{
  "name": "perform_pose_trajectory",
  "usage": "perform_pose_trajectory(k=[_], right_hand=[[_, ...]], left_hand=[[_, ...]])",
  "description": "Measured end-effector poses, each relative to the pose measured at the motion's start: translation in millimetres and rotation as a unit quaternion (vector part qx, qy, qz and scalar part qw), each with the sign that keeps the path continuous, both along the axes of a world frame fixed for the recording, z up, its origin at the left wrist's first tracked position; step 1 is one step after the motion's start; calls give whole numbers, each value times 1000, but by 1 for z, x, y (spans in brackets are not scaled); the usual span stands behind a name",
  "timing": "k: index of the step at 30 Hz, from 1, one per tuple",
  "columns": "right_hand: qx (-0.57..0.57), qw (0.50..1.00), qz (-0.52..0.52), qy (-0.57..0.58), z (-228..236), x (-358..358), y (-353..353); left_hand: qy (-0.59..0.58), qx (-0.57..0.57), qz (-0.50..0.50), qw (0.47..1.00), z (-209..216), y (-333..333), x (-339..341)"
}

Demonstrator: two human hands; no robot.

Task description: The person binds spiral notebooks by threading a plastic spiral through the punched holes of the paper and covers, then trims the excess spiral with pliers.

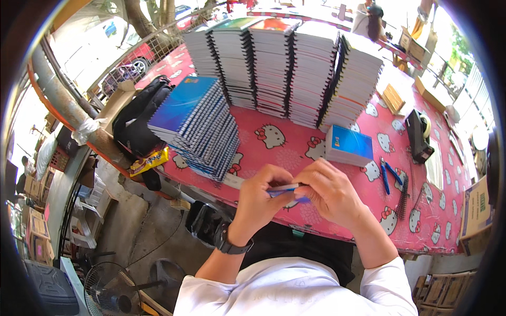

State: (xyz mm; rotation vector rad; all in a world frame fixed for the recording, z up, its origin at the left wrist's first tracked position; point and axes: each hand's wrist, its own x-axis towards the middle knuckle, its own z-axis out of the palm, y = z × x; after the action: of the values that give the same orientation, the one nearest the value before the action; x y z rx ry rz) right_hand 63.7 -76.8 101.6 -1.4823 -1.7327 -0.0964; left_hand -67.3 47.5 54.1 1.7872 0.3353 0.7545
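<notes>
Close to the table's front edge, my left hand (265, 194) and my right hand (330, 190) are both closed on a small blue-covered notebook (286, 189). It is seen nearly edge-on, and my fingers cover most of it. Beyond my right hand stands a short stack of small blue-covered notebooks (349, 146). Past my left hand rises a taller stack of blue spiral notebooks (196, 124). Blue-handled pliers (386, 176) lie spread on the table to the right, with a dark binding coil (404, 197) beside them.
Tall stacks of spiral-bound books (271, 68) line the far side of the pink patterned table (274, 150). A black tape dispenser (419, 136) stands at right. A black bag (138, 118) and a yellow snack packet (149, 161) sit at left; a fan (113, 289) is below.
</notes>
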Motion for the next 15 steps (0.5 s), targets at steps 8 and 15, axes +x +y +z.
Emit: perform_pose_trajectory(k=[8,15], right_hand=[[98,984,141,-36,74,-17,87],[175,973,-40,146,91,12,188]], left_hand=[[-67,151,117,979,85,39,-57],[-160,174,349,907,106,131,-65]])
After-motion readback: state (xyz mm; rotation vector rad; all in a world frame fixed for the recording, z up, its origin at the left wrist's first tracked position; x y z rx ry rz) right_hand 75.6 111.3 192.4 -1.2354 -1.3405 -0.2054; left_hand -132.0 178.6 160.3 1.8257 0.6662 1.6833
